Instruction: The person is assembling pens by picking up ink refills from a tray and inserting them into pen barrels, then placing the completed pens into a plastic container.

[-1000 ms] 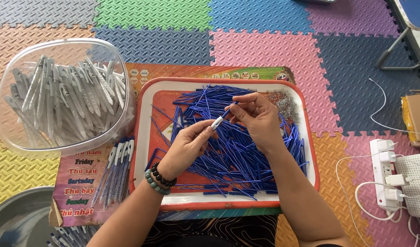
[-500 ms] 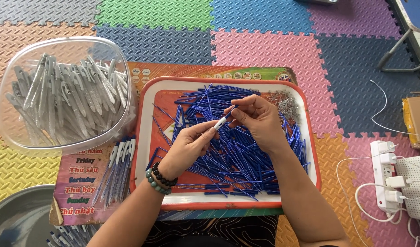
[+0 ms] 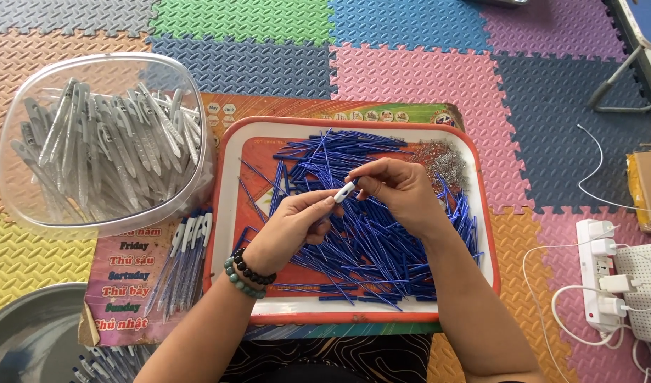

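over the middle of the tray (image 3: 474,213) we hold a pen barrel (image 3: 344,191), light, stiff, slick plastic. left hand (image 3: 293,227) grip pinches its lower end; right hand (image 3: 400,191) grip pinches the tip. refills (image 3: 382,248) below bend easily, so we hold each near its end.

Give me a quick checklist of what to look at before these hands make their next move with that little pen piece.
1. Pen piece gripped by both hands: ok, left hand and right hand pinch it together.
2. Blue refills within reach on the orange tray: ok, a large pile lies under the hands.
3. Small springs on hand: ok, a heap sits in the tray's far right corner.
4. Grey barrels available: ok, the clear tub is well filled.
5. Refill seated inside the piece: cannot tell, fingers hide it.
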